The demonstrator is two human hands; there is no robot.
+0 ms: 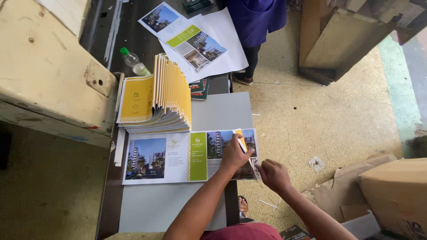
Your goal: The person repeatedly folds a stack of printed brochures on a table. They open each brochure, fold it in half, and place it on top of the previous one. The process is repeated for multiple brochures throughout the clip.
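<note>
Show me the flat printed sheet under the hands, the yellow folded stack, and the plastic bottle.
printed sheet (pixel 151 160), head view, its left photo panel.
yellow folded stack (pixel 171 91), head view, the fanned spines.
plastic bottle (pixel 134 62), head view, its clear body.
</note>
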